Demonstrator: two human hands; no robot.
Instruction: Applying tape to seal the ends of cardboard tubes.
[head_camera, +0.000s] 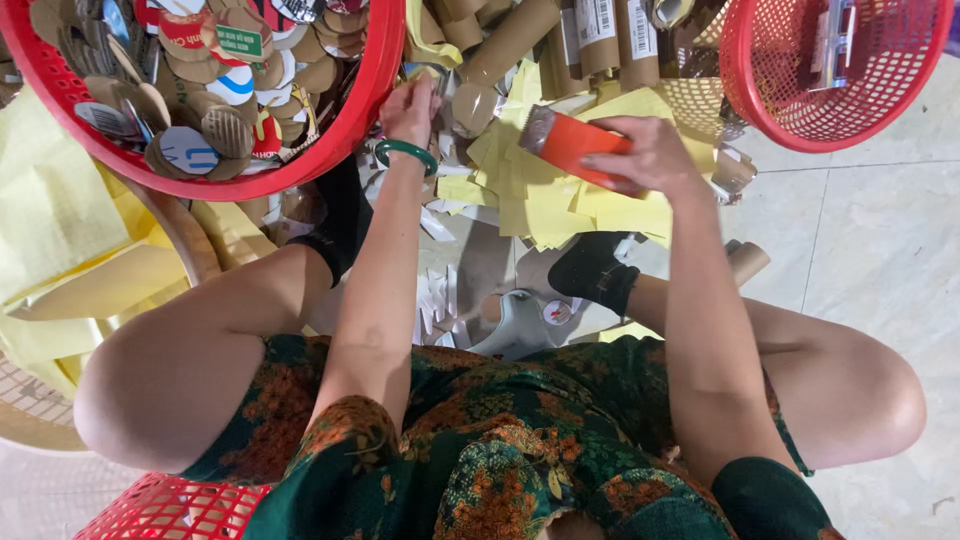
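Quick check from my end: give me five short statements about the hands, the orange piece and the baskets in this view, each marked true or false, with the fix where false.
1. The right hand holds an orange rectangular piece. True.
2. The left hand rests on the person's knee. False: it reaches forward to the clutter beside the rim of the big red basket.
3. A green bangle sits on the left wrist. True.
4. The big red basket at upper left holds only yellow sheets. False: it holds round cardboard discs; the yellow sheets lie on the floor under the hands.
5. Cardboard tubes lie beyond the hands. True.
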